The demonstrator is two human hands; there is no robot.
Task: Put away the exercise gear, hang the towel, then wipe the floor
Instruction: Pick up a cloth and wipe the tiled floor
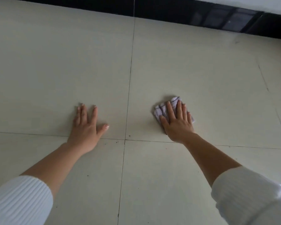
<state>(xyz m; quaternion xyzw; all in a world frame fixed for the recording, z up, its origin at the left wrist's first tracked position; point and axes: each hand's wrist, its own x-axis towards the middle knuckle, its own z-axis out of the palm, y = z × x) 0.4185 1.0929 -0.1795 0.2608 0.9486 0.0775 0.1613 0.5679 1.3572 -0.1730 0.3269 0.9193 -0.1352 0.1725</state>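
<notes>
A small folded cloth [162, 109], pale lilac with dark stripes, lies flat on the cream tiled floor [201, 70] right of centre. My right hand [177, 122] presses down on it with straight, spread fingers, covering most of it. My left hand [86, 127] rests flat on the bare tile to the left, fingers straight and thumb out, holding nothing. Both arms wear white ribbed sleeves pushed up the forearm.
A black skirting band [169, 8] runs along the wall at the top of the view, with a reflection on it at the right. Dark grout lines cross between my hands, and small dark specks [129, 135] dot the tiles near the crossing.
</notes>
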